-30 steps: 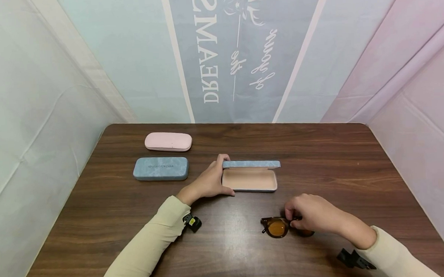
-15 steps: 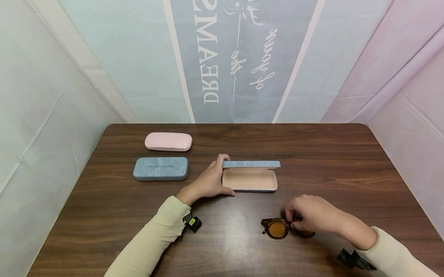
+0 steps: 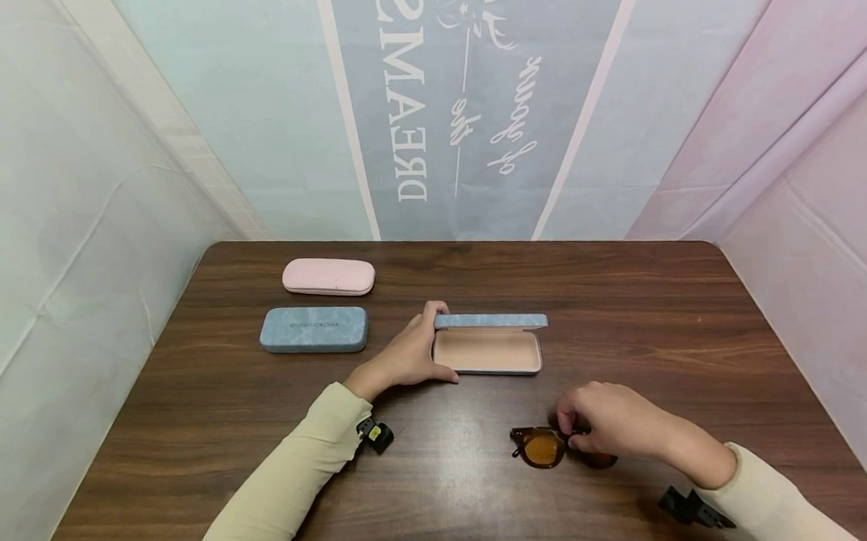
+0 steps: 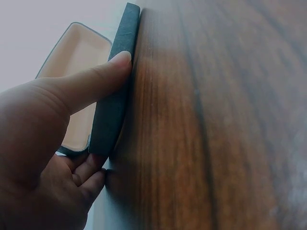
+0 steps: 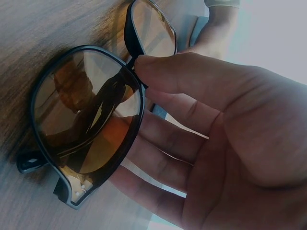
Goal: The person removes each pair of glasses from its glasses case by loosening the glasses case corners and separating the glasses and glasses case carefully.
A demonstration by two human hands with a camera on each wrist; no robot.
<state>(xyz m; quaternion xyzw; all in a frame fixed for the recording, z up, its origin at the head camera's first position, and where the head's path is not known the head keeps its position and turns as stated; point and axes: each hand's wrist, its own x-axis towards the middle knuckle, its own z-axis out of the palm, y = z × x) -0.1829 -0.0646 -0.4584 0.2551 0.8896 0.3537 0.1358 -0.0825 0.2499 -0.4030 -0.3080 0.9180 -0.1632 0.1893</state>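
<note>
- at the left of the desk (image 3: 429, 513) we see a closed blue case (image 3: 314, 330), lying flat with its printed lid up, apart from both hands, perhaps to leave room for the work
- just beyond it, a little further right, we find a pink case (image 3: 329, 277), also closed; the two lie near each other without touching, as if parked together
- next comes the left hand (image 3: 411, 354), grasping the near end of the open case (image 3: 487, 354), thumb along the front wall and fingers at the hinge side; we judge this grip steadies it on the desk
- the open case has its raised lid (image 3: 490, 321) at the far side, so its pale lining faces us, with nothing in it
- rightmost and nearer us are the sunglasses (image 3: 541, 446), pinched at the bridge by the right hand (image 3: 614, 420), likely to spare the lenses; whether they touch the desk we cannot tell
</note>
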